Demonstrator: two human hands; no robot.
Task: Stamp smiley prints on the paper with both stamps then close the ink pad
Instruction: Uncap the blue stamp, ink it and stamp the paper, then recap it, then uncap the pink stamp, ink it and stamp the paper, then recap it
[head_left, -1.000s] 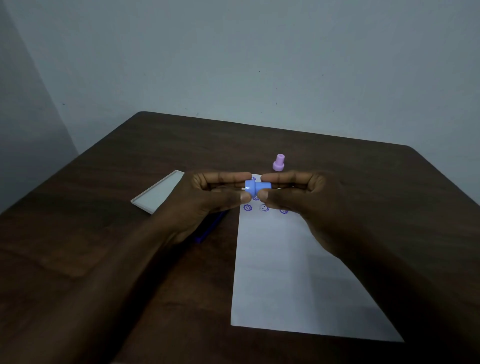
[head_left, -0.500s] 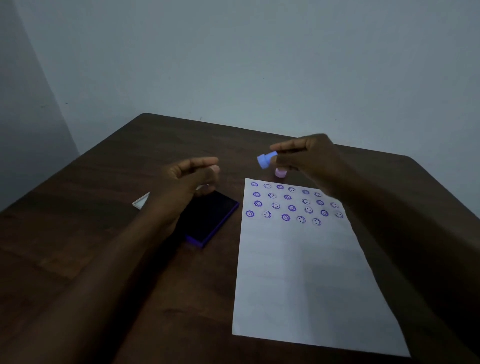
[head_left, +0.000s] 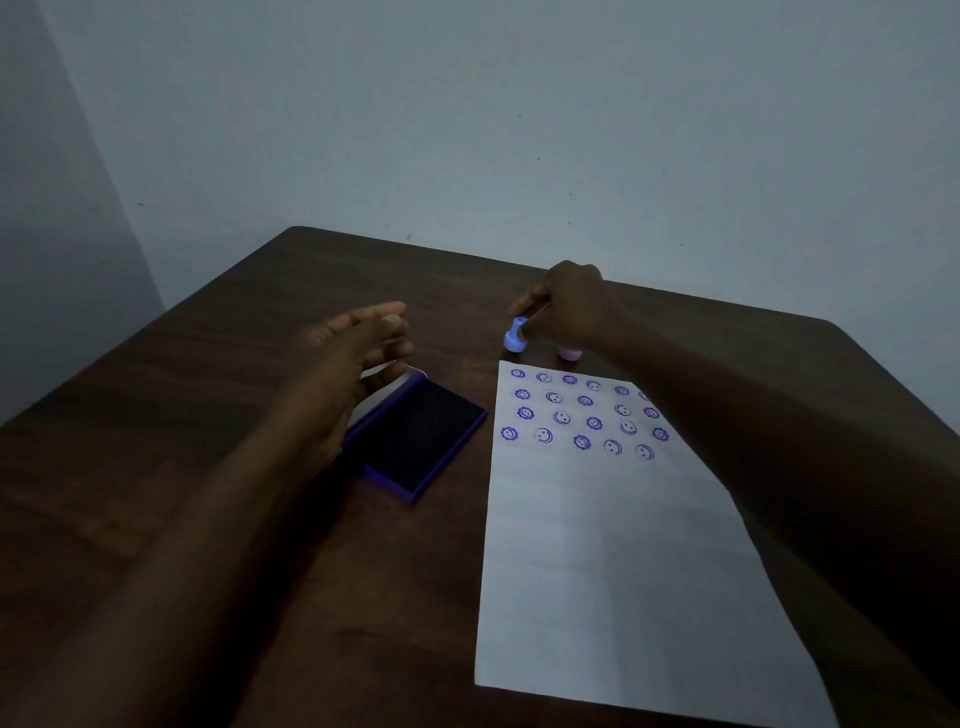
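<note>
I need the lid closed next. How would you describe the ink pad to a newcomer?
On the dark wooden table, look left of the white paper. The ink pad is the flat purple-rimmed rectangle beside the left hand, unlike the small upright stamps.

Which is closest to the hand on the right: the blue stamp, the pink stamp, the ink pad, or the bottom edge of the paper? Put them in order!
From the right hand:
1. Blue stamp, in its fingers, beyond the paper's top edge.
2. Pink stamp, just under the hand, on the table.
3. Ink pad, open, to the left of the paper.
4. Bottom edge of the paper, nearest the camera.
</note>
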